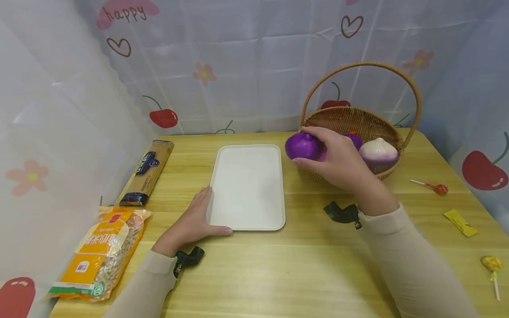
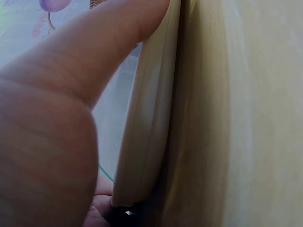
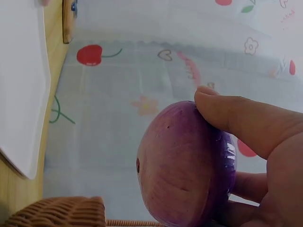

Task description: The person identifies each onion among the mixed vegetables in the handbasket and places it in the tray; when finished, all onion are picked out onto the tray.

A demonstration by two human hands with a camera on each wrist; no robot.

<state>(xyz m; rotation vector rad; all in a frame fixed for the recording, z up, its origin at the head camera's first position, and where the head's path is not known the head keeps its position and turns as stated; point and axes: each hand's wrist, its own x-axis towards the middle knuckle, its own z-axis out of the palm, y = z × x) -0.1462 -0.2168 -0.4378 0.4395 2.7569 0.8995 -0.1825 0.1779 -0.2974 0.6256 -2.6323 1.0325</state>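
My right hand (image 1: 338, 159) holds a glossy purple onion (image 1: 301, 146) between thumb and fingers, at the left rim of a wicker basket (image 1: 338, 118). In the right wrist view the onion's paler, pinkish side (image 3: 177, 165) shows, with the thumb on its top and the other fingers partly hidden behind it. My left hand (image 1: 192, 221) rests at the near left corner of a white rectangular tray (image 1: 248, 185), fingers extended along its left side and thumb along the near edge. The left wrist view shows the thumb (image 2: 118, 23) against the tray's raised rim (image 2: 147, 99).
In the basket lie a white-and-purple onion (image 1: 378, 152) and another purple vegetable (image 1: 354, 140). A spaghetti pack (image 1: 148, 172) and an orange food bag (image 1: 101, 254) lie on the left. Two lollipops, one red (image 1: 440, 189), one yellow (image 1: 492, 263), and a yellow wrapped sweet (image 1: 460, 222) lie right.
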